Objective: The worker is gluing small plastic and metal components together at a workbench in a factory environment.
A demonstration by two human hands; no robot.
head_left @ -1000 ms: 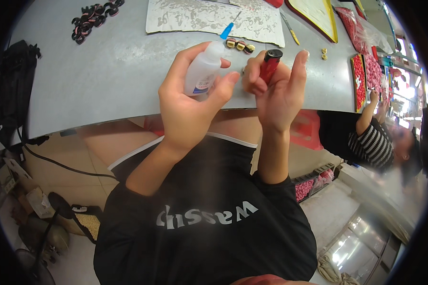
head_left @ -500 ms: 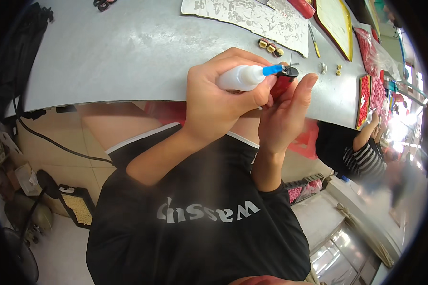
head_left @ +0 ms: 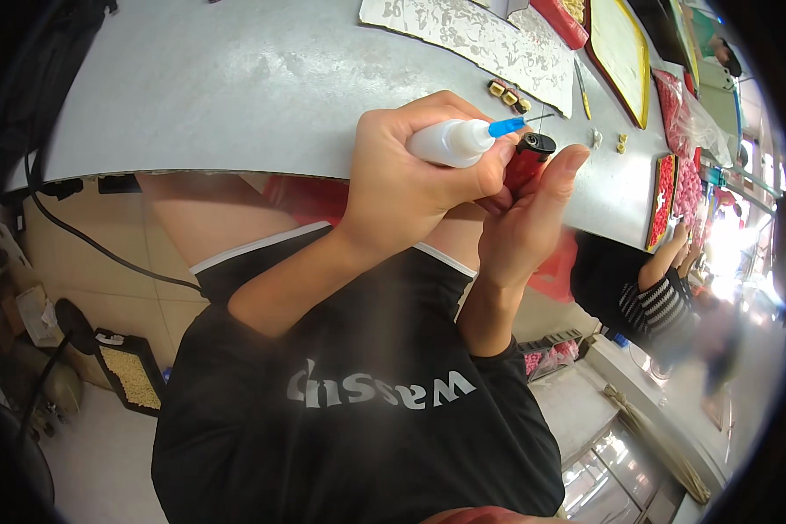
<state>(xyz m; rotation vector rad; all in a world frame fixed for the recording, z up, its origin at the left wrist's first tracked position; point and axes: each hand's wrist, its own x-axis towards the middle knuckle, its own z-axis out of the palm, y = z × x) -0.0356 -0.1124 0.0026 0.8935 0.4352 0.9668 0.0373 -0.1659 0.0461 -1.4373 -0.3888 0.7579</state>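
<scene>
My left hand is closed around a white squeeze bottle, which lies tilted with its neck toward the right. The bottle has a blue dispensing tip with a thin needle. My right hand grips a red lighter with a black top, its thumb raised beside it. The needle passes just beyond the lighter's top, apart from it as far as I can see. My left fingertips are close against the lighter's side; whether they touch it is hard to tell.
Past my hands lie several small cream-and-dark pieces beside a stained white sheet. Further right are a yellow-handled tool, a yellow-rimmed tray and a tray of red pieces. Another person's striped sleeve shows at the right.
The needle tip has come away from the lighter's top and now sits a little beyond it. Both hands have shifted slightly to the right in view, still holding the same things.
</scene>
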